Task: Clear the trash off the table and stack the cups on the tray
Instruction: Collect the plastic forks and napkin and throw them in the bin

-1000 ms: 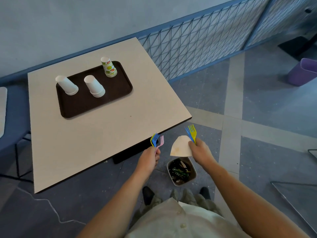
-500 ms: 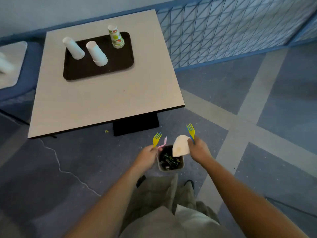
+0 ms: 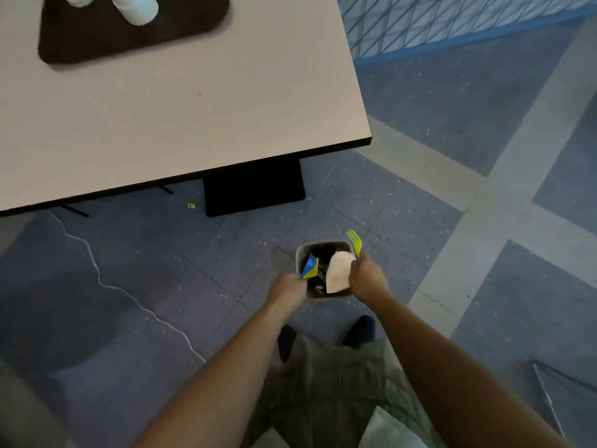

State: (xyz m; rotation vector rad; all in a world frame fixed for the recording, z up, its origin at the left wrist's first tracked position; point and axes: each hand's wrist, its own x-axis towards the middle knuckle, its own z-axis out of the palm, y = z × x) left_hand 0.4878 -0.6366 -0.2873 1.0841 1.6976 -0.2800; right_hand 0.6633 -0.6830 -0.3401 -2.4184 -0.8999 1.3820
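Plastic forks (image 3: 310,267) are being gripped in the left hand (image 3: 288,287), more forks (image 3: 354,240) and paper (image 3: 337,275) in the right hand (image 3: 366,279); both should be letting go squarely over the bin (image 3: 323,243).

Bin mouth: the bin (image 3: 323,243) opening is crowded; the left hand (image 3: 287,291) with blue and yellow forks (image 3: 310,268) covers its left side, and the right hand (image 3: 368,281) with white paper (image 3: 337,273) and a yellow fork (image 3: 354,241) covers its right.
Inside bin: dark trash shows in the gap between them.
Near side: shoes (image 3: 360,331) stand just behind the bin.
Far side: open floor, then the table base (image 3: 255,189) under the overhanging table (image 3: 193,124).
Left: open floor; a thin cable (image 3: 106,286) lies well apart.
Right: open floor.
Tabletop: a wide bare stretch lies in front of the tray (image 3: 181,30) holding the cups (image 3: 137,8).
Beyond table: a mesh fence (image 3: 436,24) closes off that side.
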